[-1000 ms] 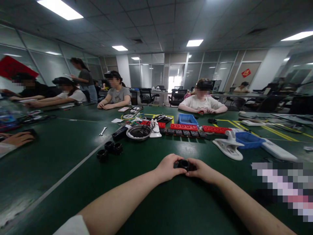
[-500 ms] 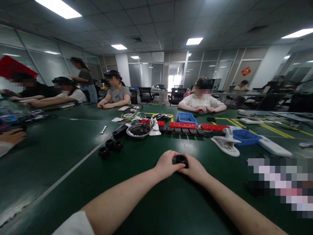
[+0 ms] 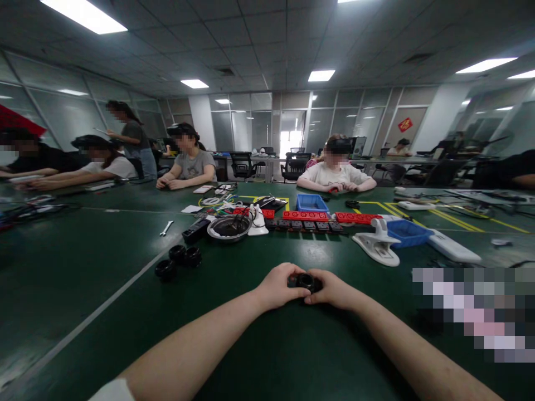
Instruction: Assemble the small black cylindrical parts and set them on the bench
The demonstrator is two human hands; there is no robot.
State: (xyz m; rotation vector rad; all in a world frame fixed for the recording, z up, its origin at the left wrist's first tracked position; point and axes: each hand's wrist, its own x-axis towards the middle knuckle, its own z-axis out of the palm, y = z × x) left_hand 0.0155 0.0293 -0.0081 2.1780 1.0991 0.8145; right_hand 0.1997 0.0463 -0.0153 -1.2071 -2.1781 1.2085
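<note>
A small black ring-shaped part (image 3: 305, 279) rests on the green table (image 3: 267, 356) between both of my hands. My left hand (image 3: 278, 285) grips its left side with curled fingers. My right hand (image 3: 334, 289) pinches its right side. Three more black rings (image 3: 178, 259) of the same kind lie on the table to the left, out of reach of either hand.
Beyond my hands stand a metal bowl (image 3: 229, 227), red and black socket strips (image 3: 307, 220), two blue bins (image 3: 406, 233) and a white clamp (image 3: 376, 245). A small wrench (image 3: 166, 228) lies at the left. Several people sit around the table's far and left sides.
My view has shifted a little to the right and down. Both hands stay closed on the black ring, with only slight turning of it.
</note>
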